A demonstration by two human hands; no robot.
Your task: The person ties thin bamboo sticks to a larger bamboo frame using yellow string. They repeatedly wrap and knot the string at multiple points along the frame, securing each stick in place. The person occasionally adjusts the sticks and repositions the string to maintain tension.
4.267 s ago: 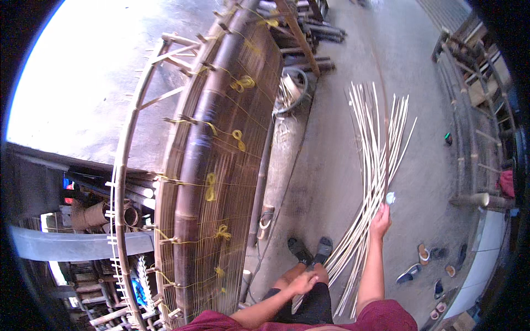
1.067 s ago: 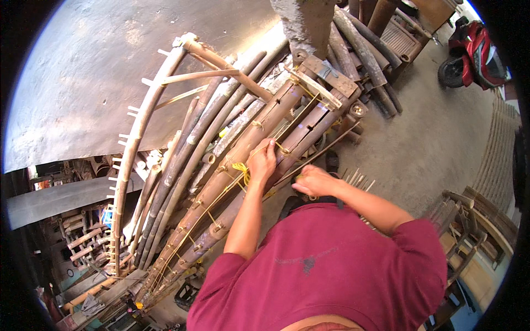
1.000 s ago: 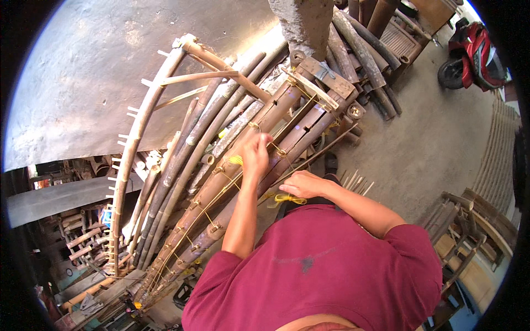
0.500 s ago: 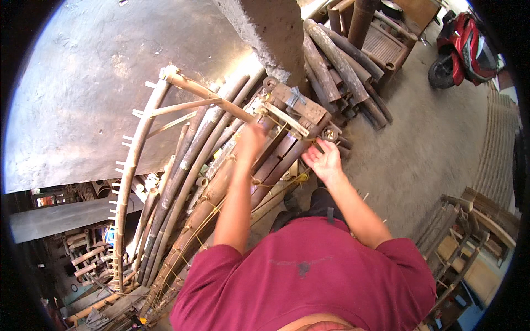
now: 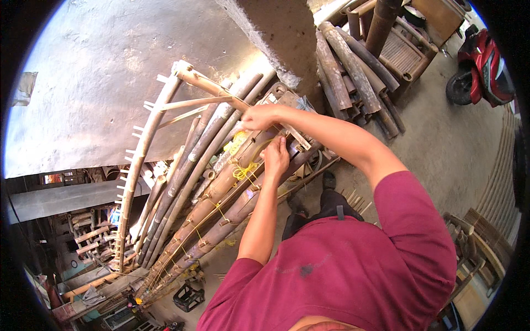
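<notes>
My right hand (image 5: 260, 117) reaches across to the left, its fingers curled closed at the lower end of a bamboo crosspiece (image 5: 207, 85); what they hold is hidden. Just below it, my left hand (image 5: 276, 157) is closed, thumb up, over two thick brown bamboo poles (image 5: 218, 212); I cannot make out what is in its fingers. Yellow string (image 5: 243, 171) lies in loose loops beside my left hand, and more runs along the poles, which carry short pegs. Past my hands, a light wooden strip (image 5: 296, 137) lies across the pole ends.
A curved bamboo frame with pegs (image 5: 144, 149) leans by the grey wall (image 5: 127, 71), alongside several long poles (image 5: 190, 157). Cut bamboo lengths (image 5: 353, 71) are stacked beyond a pillar (image 5: 281, 38). A red motorbike (image 5: 488, 71) stands far right. A black crate (image 5: 189, 298) sits on the floor.
My right hand has swung left across the pole ends to the crosspiece, from open to closed. My left hand has come lower, beneath the right forearm. Loops of yellow string now show.
</notes>
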